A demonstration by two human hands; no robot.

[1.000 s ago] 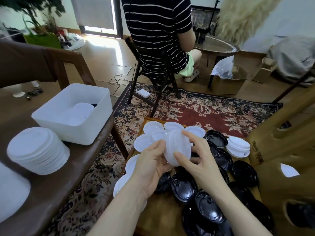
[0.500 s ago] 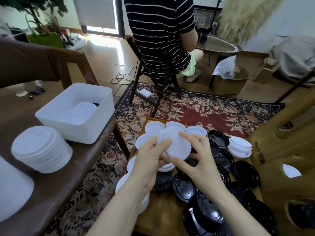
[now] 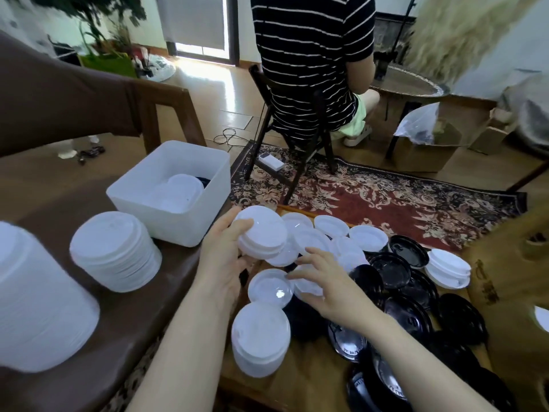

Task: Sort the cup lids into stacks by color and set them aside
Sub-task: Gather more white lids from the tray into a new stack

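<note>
Left hand (image 3: 221, 263): gripped a short stack of white round plastic cup lids (image 3: 261, 231), fingers curled round its near edge, thumb on top; stack held tilted above the low wooden surface (image 3: 312, 379).
Right hand (image 3: 332, 288): reached down over the loose white lids, fingers (image 3: 300, 275) spread and slightly bent, tips touching a single white plastic lid lying rim-up (image 3: 271, 288); nothing clasped.
Loose white lids (image 3: 331, 226): scattered rim-up along the far edge of the wooden surface, several overlapping.
Near white stack (image 3: 260, 337): stood on the wooden surface just below the single lid, close to the left forearm.
Small white stack (image 3: 448, 267): sat at the right edge of the wooden surface, beside the black lids.
Glossy black round plastic lids (image 3: 407, 295): spread across the right half of the wooden surface, overlapping, mostly unstacked.
Brown side surface (image 3: 124, 322): carried a tall stack of white lids (image 3: 114, 251), a larger blurred white stack (image 3: 35, 304) at the frame's left edge, and a white rectangular plastic bin (image 3: 175, 191).
Bin contents: white lids inside; something dark showed at the back corner, identity unclear.
Background: person in a black-and-white striped shirt (image 3: 312, 55) seated on a dark chair, back to camera, on a red patterned rug (image 3: 386, 200).
</note>
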